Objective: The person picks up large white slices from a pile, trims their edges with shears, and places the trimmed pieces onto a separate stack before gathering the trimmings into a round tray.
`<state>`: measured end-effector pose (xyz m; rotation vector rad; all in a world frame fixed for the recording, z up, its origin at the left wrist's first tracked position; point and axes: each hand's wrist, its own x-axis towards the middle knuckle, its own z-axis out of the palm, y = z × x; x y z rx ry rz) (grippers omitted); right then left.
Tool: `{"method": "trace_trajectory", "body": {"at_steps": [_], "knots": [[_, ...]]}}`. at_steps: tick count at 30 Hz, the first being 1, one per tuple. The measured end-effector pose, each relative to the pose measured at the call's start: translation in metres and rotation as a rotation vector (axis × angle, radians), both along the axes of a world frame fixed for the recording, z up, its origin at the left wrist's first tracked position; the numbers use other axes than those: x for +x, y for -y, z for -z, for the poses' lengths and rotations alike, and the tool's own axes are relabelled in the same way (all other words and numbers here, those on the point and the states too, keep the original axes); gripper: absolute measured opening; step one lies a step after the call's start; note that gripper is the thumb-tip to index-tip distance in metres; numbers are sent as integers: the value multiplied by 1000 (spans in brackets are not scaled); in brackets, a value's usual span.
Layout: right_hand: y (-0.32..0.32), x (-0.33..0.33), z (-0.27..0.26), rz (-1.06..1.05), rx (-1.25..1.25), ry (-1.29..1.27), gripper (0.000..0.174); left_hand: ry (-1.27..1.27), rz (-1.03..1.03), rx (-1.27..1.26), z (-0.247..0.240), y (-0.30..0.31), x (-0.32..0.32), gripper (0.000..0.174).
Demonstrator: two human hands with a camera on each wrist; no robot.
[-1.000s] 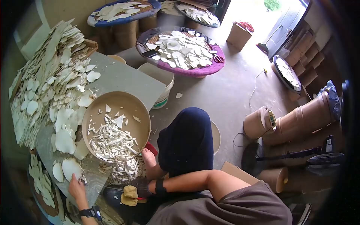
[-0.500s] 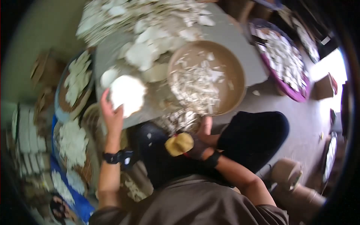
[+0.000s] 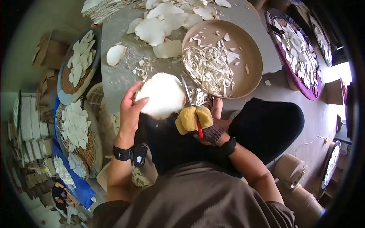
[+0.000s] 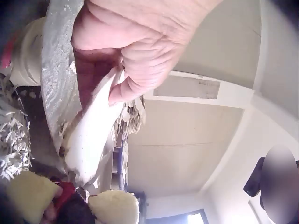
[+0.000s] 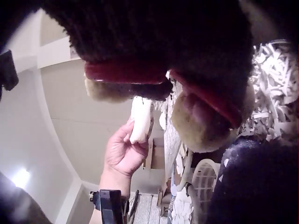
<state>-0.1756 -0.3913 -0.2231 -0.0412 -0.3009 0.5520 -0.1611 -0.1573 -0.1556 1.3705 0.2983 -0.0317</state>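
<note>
In my left hand (image 3: 131, 110) I pinch a thin, rounded white sheet (image 3: 161, 97) with a brownish edge, thumb on top. It is tilted above my lap at the table's front edge; the left wrist view shows the sheet (image 4: 88, 140) nearly edge-on. My right hand (image 3: 213, 135), in a dark knitted glove, grips red-handled scissors (image 3: 200, 131). Yellow padding (image 3: 190, 119) wraps around that hand's grip. A scissor blade (image 3: 185, 89) points up beside the sheet's right edge. In the right wrist view, dark shadow hides much of the grip.
A round brown tray (image 3: 249, 76) of white strips (image 3: 213, 68) sits at the table's (image 3: 118, 83) right. More white sheets (image 3: 152, 30) lie behind, with a smaller one (image 3: 116, 55) at left. Baskets of pieces (image 3: 74, 125) stand left; a purple-rimmed one (image 3: 294, 81) stands right.
The head view has swung left and down. My left hand has lifted the white sheet off the table and brought it rightward, close to the scissors. The scissor blade now shows.
</note>
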Motion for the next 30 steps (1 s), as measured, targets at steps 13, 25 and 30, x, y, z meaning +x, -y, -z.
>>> {"method": "trace_trajectory", "body": {"at_steps": [13,25,30], "knots": [[10,0,26,-98,-274,-789,106,14,-223,-141,23,50,-27,44],[1,-8,51,141,-1016,237,26,159,-480,16,37,83,-28,75],[11,-4,-8,48,-1147,104,87,79,-338,-85,31,63,-20,77]]}}
